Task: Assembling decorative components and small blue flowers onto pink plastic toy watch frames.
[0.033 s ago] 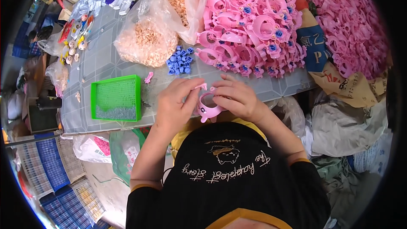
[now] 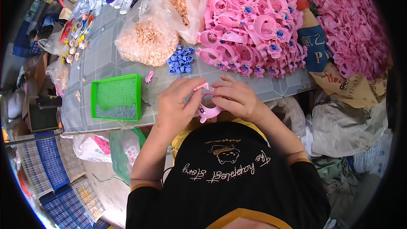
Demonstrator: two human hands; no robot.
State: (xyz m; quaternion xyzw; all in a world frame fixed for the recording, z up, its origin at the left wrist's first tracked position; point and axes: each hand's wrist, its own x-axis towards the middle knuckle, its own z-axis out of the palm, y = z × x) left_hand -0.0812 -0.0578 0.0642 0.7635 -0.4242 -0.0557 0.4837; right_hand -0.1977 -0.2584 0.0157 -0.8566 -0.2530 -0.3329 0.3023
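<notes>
At the table's near edge, my left hand (image 2: 177, 103) pinches a small pink plastic piece (image 2: 199, 87) between thumb and fingers. A pink plastic ring-shaped part (image 2: 208, 112), with little feet-like nubs and a dark round mark, hangs from my right hand (image 2: 236, 97), whose fingers are closed on its far side. The small piece's tip meets, or nearly meets, the upper end of the ring; my fingertips partly hide the spot. Just beyond my hands lies a pile of small blue plastic parts (image 2: 180, 61). A loose pink piece (image 2: 149, 76) rests left of them.
A green tray (image 2: 139, 97) of tiny grey bits stands at left. Two clear bags (image 2: 127, 44) of peach-coloured pieces sit further back. Stacked pink ring parts (image 2: 265, 27) fill the back right, beside a large sack (image 2: 316, 44) of pink parts. Small figures (image 2: 72, 48) lie far left.
The small pink piece has shifted slightly to the right, closing the gap to the ring part's upper end. Both hands otherwise stay nearly in place.
</notes>
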